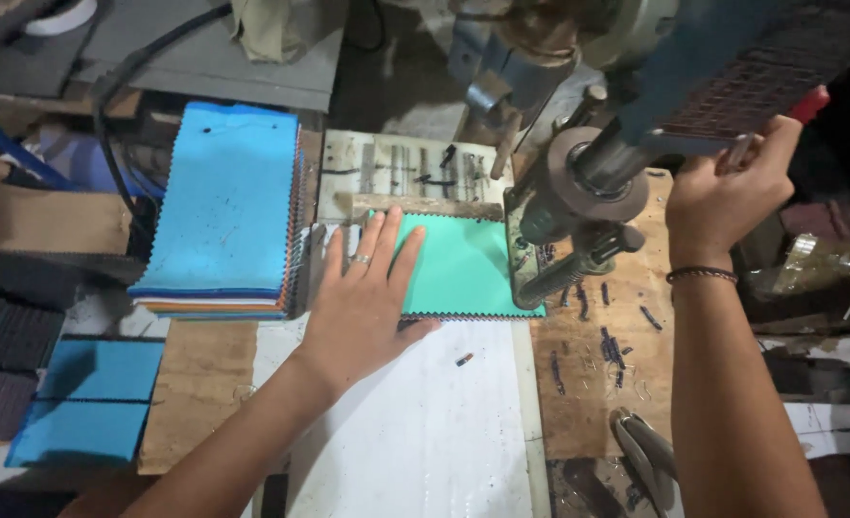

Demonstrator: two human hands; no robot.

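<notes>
**Swatch held under the press**

Cluttered and scuffed, the counter [415,432] carries fabric and machine parts from edge to edge. At far left lie flat blue pieces [84,398], and just beyond them rises a tall stack of blue fabric swatches [221,206] with zigzag-cut edges, a black cable [118,82] curving behind it.

Next comes the left hand [362,297] — fingers spread, palm pressed flat, a ring on one finger. It pins down the near left corner of a turquoise swatch [463,264], which lies on the white part of the counter, its far right edge tucked under the foot of a metal press [578,206].

To the right of the swatch, dark fabric scraps [612,345] dot a worn wooden board [588,384], and a pair of scissors [645,456] rests at its near edge.

Farthest right, the right hand [727,197] — wrist wearing a dark bracelet — is curled tightly around the press's red-tipped lever [808,104], raised well above the counter.
</notes>
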